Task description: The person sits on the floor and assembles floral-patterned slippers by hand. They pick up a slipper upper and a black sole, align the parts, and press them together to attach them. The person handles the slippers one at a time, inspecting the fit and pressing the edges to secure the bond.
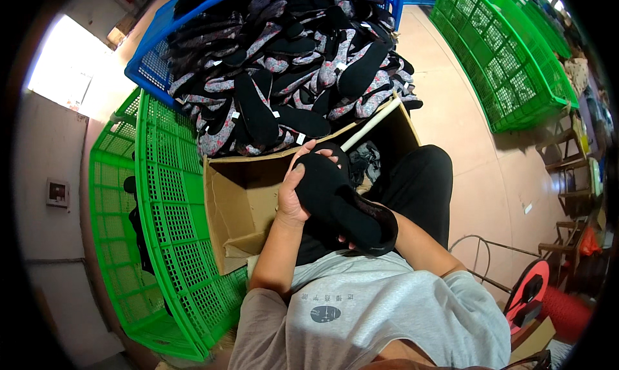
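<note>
A black slipper (338, 199) lies in both my hands over my lap, its rounded toe end up and to the left, its opening at the lower right. My left hand (293, 188) is closed round the toe end, with the thumb on the near side and the fingertips curling over the far edge. Under the heel end is my right hand (346, 241); only a few fingertips show, the rest being hidden by the slipper. Just beyond, an open cardboard box (238, 189) holds dark crumpled material (365, 162), and a pale rod (371, 123) slants across its edge.
Beyond the box, a blue crate (147, 63) is heaped with floral slippers (303, 67) with black soles. Green crates (177, 196) stand close on my left; another green crate (496, 60) is far right. Wooden stools (567, 157) line the right side. A red roll (564, 312) sits lower right.
</note>
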{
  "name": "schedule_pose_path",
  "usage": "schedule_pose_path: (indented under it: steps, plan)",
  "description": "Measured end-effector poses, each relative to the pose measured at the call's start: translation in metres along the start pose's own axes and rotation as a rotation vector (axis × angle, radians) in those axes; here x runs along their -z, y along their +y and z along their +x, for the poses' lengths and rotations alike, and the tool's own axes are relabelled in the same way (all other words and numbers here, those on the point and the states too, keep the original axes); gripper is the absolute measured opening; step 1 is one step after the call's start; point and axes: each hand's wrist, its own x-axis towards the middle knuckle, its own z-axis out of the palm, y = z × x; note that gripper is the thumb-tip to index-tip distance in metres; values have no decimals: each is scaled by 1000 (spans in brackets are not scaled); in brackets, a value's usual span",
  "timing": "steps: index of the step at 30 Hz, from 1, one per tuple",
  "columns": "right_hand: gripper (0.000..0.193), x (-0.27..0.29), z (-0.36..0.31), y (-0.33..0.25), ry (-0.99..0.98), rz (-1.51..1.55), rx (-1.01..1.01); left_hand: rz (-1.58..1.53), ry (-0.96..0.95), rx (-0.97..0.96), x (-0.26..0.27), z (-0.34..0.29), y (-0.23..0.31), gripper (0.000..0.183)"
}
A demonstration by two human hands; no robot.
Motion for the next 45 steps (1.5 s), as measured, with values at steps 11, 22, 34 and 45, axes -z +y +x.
schedule_pose_path:
  steps: [11,22,34,45]
  plan:
    - [64,18,0,-13,467,-605,816,128,943,-350,69,6,26,23]
    - [29,22,13,-9,668,-544,872,106,1068,-271,85,8,12,25]
    - [32,32,17,-8,656,-341,987,213,883,-208,72,3,13,35]
    - [40,33,3,-20,593,-244,1178,608,616,253,40,-36,25,39]
